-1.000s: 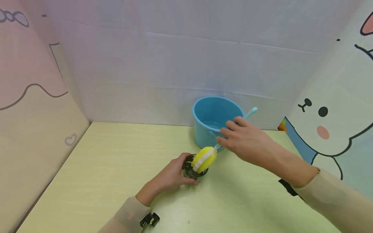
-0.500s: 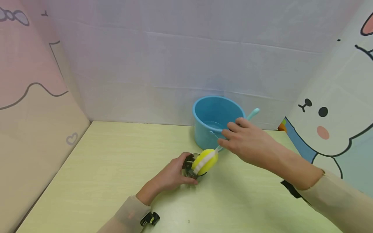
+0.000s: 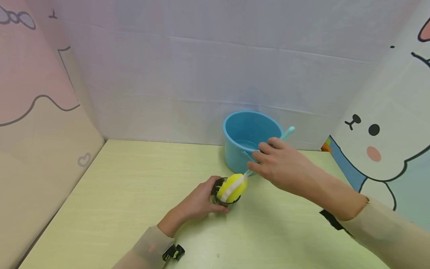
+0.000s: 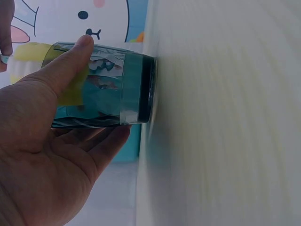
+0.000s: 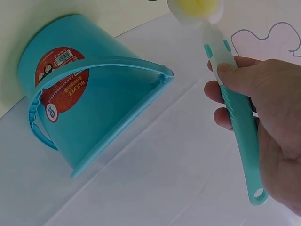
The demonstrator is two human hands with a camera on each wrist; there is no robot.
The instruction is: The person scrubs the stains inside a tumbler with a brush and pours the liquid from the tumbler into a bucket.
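I see a dark, see-through cup (image 4: pixel 106 92) standing on the table (image 3: pixel 141 179), a yellow-and-white sponge brush (image 3: pixel 232 188) partly inside. The left hand (image 3: pixel 199 200) curls fingers and thumb round the cup; the right hand (image 3: pixel 283 163) grips the brush's teal handle (image 5: pixel 242 127) near the blue bucket (image 3: pixel 236 155).

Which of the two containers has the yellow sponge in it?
The see-through tinted cup in the left hand: the yellow sponge reaches partly inside it. The larger blue bucket farther back is opaque, and the sponge is outside it.
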